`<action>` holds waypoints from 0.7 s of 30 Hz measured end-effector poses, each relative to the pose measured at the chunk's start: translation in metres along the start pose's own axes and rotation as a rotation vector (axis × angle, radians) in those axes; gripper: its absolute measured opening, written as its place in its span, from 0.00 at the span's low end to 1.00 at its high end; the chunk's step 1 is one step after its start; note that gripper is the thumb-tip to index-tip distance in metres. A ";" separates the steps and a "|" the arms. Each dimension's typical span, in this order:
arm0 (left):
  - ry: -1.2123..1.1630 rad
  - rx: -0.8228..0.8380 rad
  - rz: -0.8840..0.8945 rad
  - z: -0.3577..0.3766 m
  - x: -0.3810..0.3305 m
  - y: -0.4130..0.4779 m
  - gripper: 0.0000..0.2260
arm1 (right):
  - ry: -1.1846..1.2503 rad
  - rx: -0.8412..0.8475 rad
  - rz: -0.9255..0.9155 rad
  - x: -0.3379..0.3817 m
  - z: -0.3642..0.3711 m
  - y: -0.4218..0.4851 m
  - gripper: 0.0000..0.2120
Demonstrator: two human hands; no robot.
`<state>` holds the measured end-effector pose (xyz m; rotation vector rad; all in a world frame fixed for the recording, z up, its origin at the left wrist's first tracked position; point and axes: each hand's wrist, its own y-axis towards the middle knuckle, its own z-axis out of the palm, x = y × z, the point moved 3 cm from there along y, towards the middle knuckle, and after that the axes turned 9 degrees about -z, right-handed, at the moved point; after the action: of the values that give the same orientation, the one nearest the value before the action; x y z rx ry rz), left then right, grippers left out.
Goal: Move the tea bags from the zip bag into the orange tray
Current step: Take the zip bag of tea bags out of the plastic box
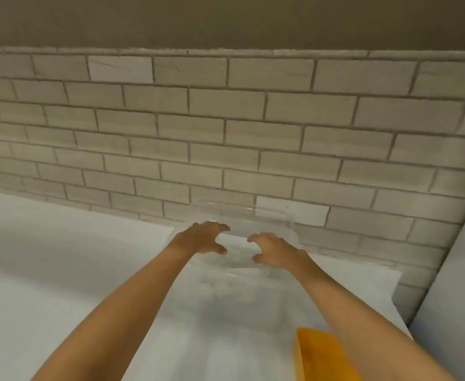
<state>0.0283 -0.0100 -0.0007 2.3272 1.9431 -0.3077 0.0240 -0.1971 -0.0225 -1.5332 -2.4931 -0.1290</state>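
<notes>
Left hand [201, 237] — fingers half curled, thumb apart, at the clear zip bag [250, 221]; whether it grips cannot be told through the blur. Right hand [275, 250] — same pose, near the left. Zip bag: on white desk [60, 257], by tiled wall [226, 133]. Orange tray [325, 356]: nearer, partly behind right forearm.

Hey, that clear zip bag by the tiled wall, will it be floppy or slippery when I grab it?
Probably floppy: the zip bag looks like thin clear film slumped beside the tiles. Likely light; its contents look small and blurred. Its glossy highlights suggest a slippery surface.
</notes>
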 end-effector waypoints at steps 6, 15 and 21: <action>0.030 0.112 -0.174 0.029 0.032 0.014 0.24 | 0.100 0.074 0.161 -0.013 0.024 0.005 0.27; 0.010 -0.083 -0.079 0.024 0.038 0.014 0.10 | 0.019 -0.177 0.133 -0.009 0.020 -0.002 0.11; -0.172 -0.382 0.067 -0.044 0.019 0.001 0.09 | 0.135 -0.458 0.077 -0.006 -0.042 -0.017 0.08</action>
<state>0.0369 0.0164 0.0383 2.0420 1.6688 -0.1135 0.0174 -0.2174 0.0175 -1.7086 -2.3999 -0.8109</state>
